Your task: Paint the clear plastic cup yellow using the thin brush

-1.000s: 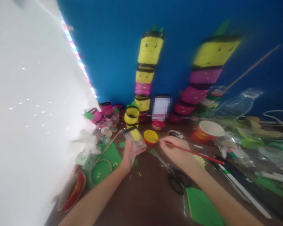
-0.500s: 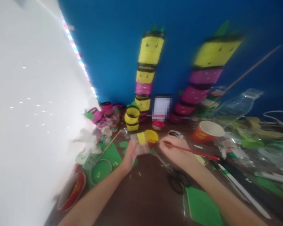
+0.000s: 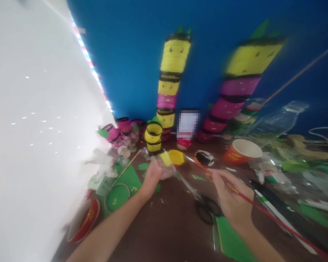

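Note:
My left hand [image 3: 153, 175] is closed on a clear plastic piece [image 3: 168, 168] with a yellow patch on it. Just behind that piece sits a round pot of yellow paint [image 3: 176, 157]. My right hand [image 3: 233, 193] pinches a red paintbrush [image 3: 247, 199], whose tip points up and left toward the yellow pot. A pot of black paint [image 3: 204, 158] stands behind the brush. Between my hands, black-handled scissors [image 3: 206, 209] lie on the dark table [image 3: 169, 233]. Yellow and pink stacked pots [image 3: 175, 56] with drawn faces rise against the blue wall.
A red paper cup [image 3: 242, 152] and a clear bottle [image 3: 276, 120] stand at the right. Green sheets [image 3: 236, 240] lie at front right. Markers lie beside my right forearm. A cut red ring [image 3: 86, 222] sits at front left, near a green lid [image 3: 117, 198].
My right hand has moved right and toward me with the brush, uncovering the black paint pot. The brush tip now extends beyond the fingers. The plastic piece in my left hand has tilted slightly.

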The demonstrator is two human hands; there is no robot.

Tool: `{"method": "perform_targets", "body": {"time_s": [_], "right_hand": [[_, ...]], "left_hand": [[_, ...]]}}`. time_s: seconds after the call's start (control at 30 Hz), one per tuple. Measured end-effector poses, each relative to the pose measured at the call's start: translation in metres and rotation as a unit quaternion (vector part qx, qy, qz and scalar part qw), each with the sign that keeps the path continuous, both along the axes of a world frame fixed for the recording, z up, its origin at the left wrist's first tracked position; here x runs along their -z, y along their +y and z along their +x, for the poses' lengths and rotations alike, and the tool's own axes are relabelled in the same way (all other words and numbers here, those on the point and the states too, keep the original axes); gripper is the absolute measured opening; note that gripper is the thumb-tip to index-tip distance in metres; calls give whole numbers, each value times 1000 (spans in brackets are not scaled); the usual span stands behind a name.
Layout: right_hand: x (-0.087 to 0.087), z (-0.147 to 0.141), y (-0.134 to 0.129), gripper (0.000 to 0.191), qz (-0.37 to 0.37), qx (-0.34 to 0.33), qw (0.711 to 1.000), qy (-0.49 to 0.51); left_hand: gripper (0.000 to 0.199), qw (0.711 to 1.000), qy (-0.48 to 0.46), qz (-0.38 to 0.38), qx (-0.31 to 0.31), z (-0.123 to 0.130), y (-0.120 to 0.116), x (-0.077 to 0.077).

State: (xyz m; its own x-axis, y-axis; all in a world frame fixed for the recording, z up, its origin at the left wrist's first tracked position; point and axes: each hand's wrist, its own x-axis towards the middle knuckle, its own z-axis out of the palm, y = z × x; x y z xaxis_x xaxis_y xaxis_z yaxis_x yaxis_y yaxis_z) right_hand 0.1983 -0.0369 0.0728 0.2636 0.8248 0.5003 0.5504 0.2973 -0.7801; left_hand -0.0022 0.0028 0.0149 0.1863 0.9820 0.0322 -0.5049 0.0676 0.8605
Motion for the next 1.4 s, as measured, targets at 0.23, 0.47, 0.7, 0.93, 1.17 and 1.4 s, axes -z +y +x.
{"method": "perform_targets", "body": {"time_s": [0.23,0.47,0.7,0.93,1.17,1.4], "right_hand": [[5,-14,-30,19,142,-88,974,-151],[2,-21,-35,21,138,-134,967,-164],[4,-21,-38,21,115,-131,971,-166],[17,-22,-34,22,141,-121,972,-144],[12,-22,-35,20,119,-131,972,-154],[11,-22,-35,22,126,-145,970,-148]], "left_hand": [[63,999,0,-32,-10,2,8,5],[62,1000,4,0,-10,2,5,6],[62,999,30,34,-9,2,-4,0],[59,998,41,36,10,0,-3,1],[63,997,55,36,27,-2,-4,-3],[64,997,55,38,32,-2,-3,-1]]}}
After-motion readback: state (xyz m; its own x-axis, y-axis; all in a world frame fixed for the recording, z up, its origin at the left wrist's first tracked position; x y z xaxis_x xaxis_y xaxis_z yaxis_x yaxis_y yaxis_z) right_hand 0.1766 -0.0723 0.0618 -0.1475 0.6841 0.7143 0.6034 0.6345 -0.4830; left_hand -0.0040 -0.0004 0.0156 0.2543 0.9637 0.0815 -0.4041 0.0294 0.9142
